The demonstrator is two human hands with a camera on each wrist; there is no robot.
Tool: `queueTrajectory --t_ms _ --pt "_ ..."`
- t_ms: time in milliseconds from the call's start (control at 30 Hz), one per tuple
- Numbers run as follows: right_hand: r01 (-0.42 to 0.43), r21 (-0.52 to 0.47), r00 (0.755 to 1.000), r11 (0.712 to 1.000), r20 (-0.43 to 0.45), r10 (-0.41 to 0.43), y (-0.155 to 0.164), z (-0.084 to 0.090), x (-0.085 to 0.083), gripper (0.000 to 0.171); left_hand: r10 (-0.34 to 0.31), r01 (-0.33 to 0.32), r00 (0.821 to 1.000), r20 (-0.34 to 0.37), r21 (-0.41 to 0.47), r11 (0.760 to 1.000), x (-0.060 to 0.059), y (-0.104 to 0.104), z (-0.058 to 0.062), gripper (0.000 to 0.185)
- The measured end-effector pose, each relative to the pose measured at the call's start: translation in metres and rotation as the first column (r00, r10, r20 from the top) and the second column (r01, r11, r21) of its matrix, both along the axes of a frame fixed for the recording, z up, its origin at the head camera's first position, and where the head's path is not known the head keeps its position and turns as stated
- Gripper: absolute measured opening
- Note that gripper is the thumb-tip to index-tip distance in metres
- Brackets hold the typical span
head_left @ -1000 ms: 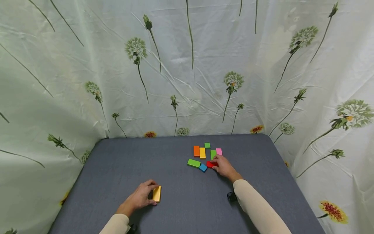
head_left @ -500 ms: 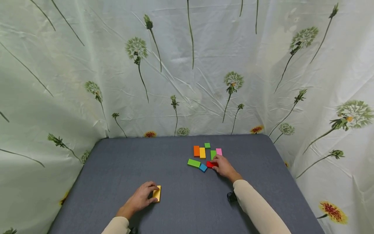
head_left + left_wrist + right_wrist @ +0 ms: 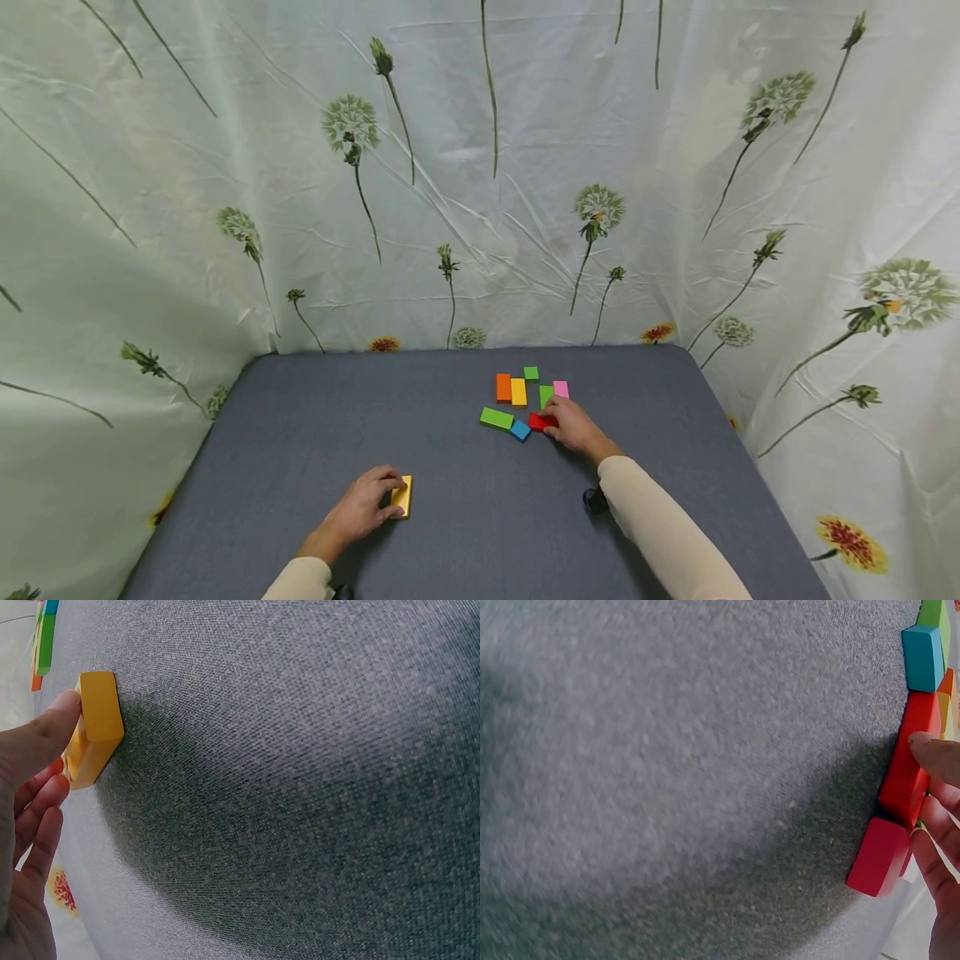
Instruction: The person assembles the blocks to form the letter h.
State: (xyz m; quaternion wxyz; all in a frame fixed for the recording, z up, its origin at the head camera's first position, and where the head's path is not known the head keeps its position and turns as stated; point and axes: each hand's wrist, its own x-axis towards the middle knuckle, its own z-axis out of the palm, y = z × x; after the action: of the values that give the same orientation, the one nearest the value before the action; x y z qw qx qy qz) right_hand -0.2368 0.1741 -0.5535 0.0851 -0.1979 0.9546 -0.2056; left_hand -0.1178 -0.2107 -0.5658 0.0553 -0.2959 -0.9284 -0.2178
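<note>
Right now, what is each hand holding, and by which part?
Left hand pinches the yellow block by its long sides. Right hand holds the red block at its long edge.

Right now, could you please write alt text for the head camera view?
A left hand holds a yellow block on a grey table, while the right hand touches a red block among coloured blocks.

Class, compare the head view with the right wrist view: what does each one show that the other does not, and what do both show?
Only the head view shows the left hand holding a yellow block, plus the orange block, pink block and flowered curtain. Only the right wrist view shows a second, smaller red block near the fingers. Both show the right hand on the long red block, the blue block and the grey table.
</note>
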Motion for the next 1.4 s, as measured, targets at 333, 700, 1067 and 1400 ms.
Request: queueTrajectory --t_ms 333,700,1067,1400 --pt "-0.065 0.039 0.998 0.997 -0.010 0.066 0.001 0.003 -0.002 0.028 0.028 -0.028 0.999 0.020 -0.027 0.999 0.001 0.001 0.002 0.028" --pt "-0.131 0.058 0.991 0.990 0.029 0.129 0.000 0.008 -0.008 0.040 0.043 -0.041 0.997 0.068 -0.035 0.999 0.002 0.001 0.005 0.027" --pt "-0.244 0.049 0.966 0.969 0.100 0.238 0.006 0.014 -0.012 0.053 0.052 -0.049 0.995 0.085 -0.037 0.998 0.003 0.001 0.004 0.027" --pt "-0.301 0.050 0.936 0.952 0.204 0.285 0.005 0.016 -0.020 0.057 0.061 -0.059 0.996 0.071 -0.033 0.998 0.004 0.002 0.004 0.028"
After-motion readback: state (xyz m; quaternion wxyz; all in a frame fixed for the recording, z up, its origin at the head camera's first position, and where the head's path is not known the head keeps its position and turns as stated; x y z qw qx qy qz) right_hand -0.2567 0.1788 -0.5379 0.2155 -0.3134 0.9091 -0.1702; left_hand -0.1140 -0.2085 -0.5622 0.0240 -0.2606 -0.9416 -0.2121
